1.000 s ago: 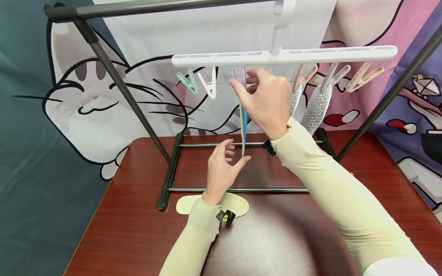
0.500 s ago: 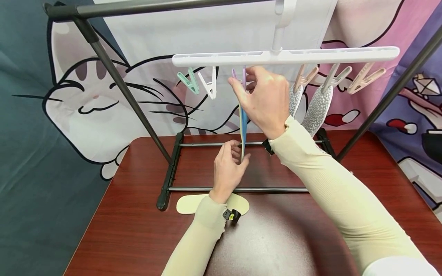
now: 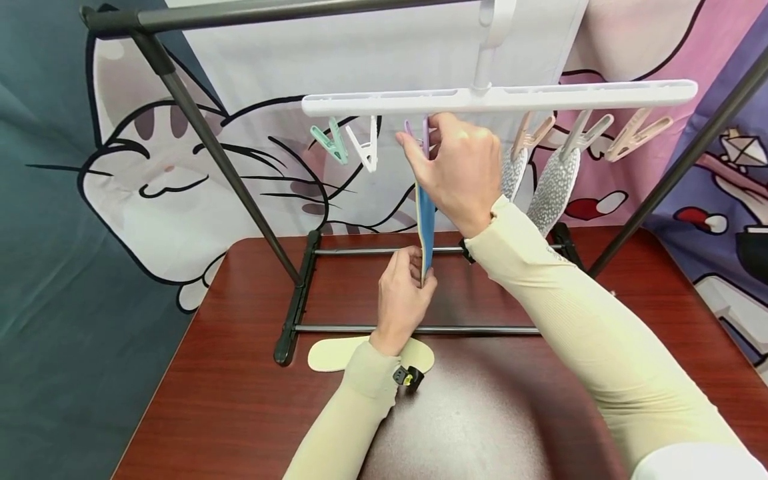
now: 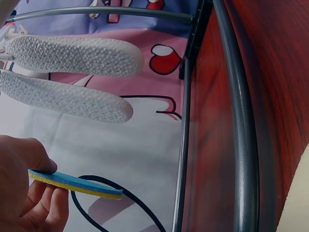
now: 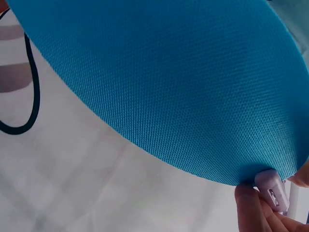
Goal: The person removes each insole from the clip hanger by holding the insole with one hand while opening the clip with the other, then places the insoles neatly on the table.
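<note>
A blue insole point(image 3: 427, 220) with a yellow underside hangs upright, nearly edge-on, in the head view. My left hand point(image 3: 401, 293) pinches its lower end, thumb on the blue face and fingers on the yellow one, as the left wrist view shows. Up at the white hanger point(image 3: 390, 104), my right hand point(image 3: 462, 173) has its thumb and fingers around a purple clothespin point(image 5: 271, 188), whose tip meets the insole's upper end. Blue woven fabric fills most of the right wrist view. Part of the clothespin is hidden behind my fingers.
Green point(image 3: 331, 141) and white point(image 3: 365, 147) clothespins hang to the left. Two grey textured insoles point(image 3: 555, 187) hang at right, near a bare peach clothespin point(image 3: 637, 137). A cream insole point(image 3: 330, 355) lies on the table point(image 3: 240, 400), below the dark rack frame point(image 3: 216, 160).
My left hand has moved slightly right and its fingers and thumb have come together on the insole's lower end. The insole has turned, showing more blue. My right hand stays at the purple clothespin.
</note>
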The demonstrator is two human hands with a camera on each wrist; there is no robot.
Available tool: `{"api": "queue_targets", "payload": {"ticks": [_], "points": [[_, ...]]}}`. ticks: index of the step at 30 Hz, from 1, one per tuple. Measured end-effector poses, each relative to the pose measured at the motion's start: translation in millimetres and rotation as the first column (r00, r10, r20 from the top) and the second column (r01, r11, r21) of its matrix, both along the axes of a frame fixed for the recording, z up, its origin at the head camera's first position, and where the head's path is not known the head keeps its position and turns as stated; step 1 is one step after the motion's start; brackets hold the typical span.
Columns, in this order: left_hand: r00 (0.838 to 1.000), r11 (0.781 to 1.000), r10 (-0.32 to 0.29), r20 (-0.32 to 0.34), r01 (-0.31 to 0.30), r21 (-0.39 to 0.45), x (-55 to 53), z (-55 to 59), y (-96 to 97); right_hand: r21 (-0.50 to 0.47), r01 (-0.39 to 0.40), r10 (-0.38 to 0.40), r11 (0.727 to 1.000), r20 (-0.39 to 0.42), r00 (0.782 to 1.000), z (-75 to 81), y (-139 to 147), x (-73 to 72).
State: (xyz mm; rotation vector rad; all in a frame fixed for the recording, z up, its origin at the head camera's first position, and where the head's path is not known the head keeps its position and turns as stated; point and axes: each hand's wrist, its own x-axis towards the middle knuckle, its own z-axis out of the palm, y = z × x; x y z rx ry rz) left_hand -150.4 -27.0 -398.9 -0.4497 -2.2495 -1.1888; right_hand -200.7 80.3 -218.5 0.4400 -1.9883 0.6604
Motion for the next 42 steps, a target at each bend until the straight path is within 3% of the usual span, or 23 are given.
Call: {"api": "queue_targets", "payload": {"ticks": [10, 21, 42], "points": [[1.000, 1.000, -0.004, -0.017, 0.003, -0.016, 2.2, 0.0, 4.5, 0.010, 0.013, -0.013, 1.000, -0.024, 1.000, -1.1, 2.5, -1.0], [1.000, 1.000, -0.027, -0.010, 0.027, -0.016, 2.8, -2.2, 5.7, -0.004, 0.023, -0.022, 1.000, 0.009, 1.000, -2.3, 5.6, 0.5], [1.000, 1.000, -0.015, 0.009, 0.015, -0.007, 3.5, -0.7, 0.9, 0.024, -0.041, 0.041, 0.999, -0.032, 0.999, -1.5, 9.3, -3.9]]}}
